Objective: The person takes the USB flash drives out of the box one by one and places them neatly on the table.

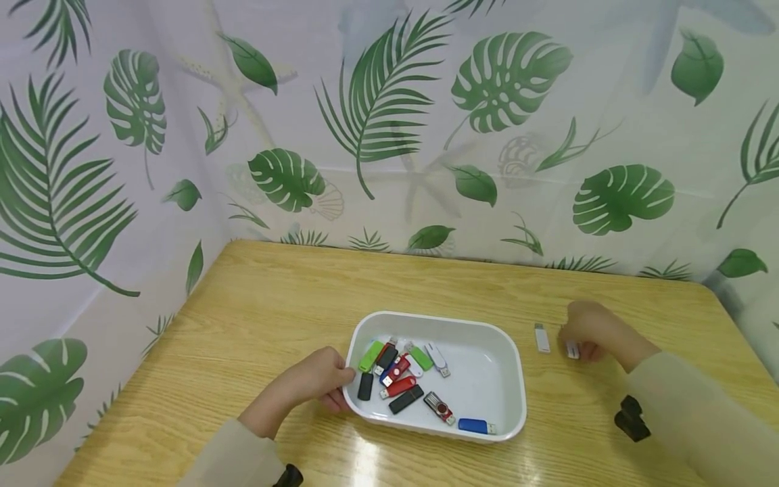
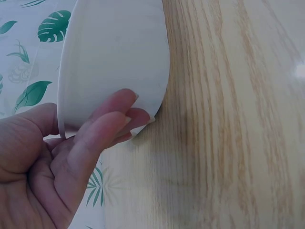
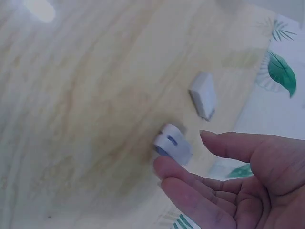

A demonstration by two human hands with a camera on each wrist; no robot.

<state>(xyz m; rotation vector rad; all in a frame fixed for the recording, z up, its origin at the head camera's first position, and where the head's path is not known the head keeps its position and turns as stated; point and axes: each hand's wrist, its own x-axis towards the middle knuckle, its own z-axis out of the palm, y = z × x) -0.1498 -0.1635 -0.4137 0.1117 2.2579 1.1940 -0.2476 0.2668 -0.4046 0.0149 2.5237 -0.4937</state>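
Observation:
My left hand (image 1: 313, 379) grips the left end of a white plastic tray (image 1: 518, 385), thumb over the rim and fingers against the outer wall, as the left wrist view also shows. Several USB sticks lie in the tray, among them a green one (image 1: 371, 356), a black one (image 1: 406, 400) and a blue one (image 1: 477, 425). To the right of the tray, my right hand (image 1: 589, 328) is low over a white USB stick (image 3: 174, 144) on the table. Its fingertips are right at the stick, thumb apart. Another white USB stick (image 1: 542, 339) lies beside it.
The wooden table (image 1: 292, 291) carries the tray and both loose sticks. A white cloth (image 1: 414, 128) printed with green leaves hangs behind and along the left side. Black wrist devices (image 1: 633, 419) show at both sleeves.

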